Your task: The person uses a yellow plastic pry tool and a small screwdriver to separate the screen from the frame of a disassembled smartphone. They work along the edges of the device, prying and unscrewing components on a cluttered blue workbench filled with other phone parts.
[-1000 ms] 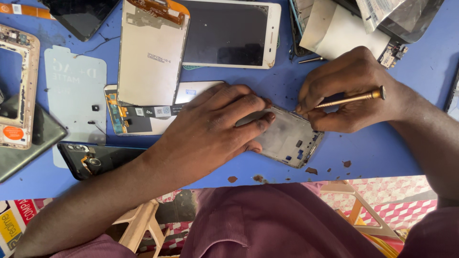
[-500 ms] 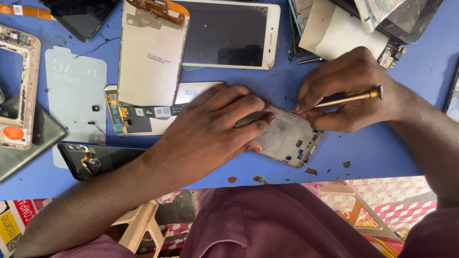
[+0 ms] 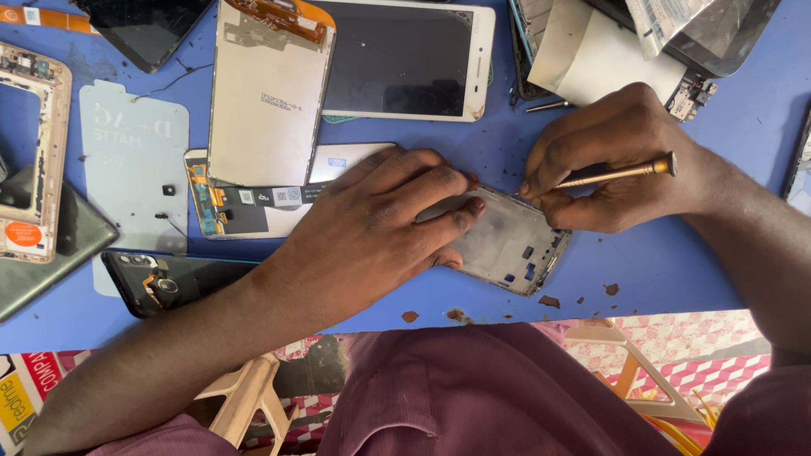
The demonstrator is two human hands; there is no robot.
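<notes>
A grey phone frame [image 3: 511,245] with small blue parts lies flat on the blue table [image 3: 642,279] near its front edge. My left hand [image 3: 372,228] presses down on its left half, fingers spread over it. My right hand [image 3: 617,160] grips a thin brass-coloured screwdriver [image 3: 621,173], held almost level, its tip at the frame's upper edge beside my left fingertips.
A white phone with a dark screen [image 3: 405,59] and a silver display back [image 3: 266,93] lie behind my left hand. A clear screen film [image 3: 135,160], a gold frame [image 3: 34,152] and a black phone back [image 3: 160,279] sit at left. Loose parts are piled at top right.
</notes>
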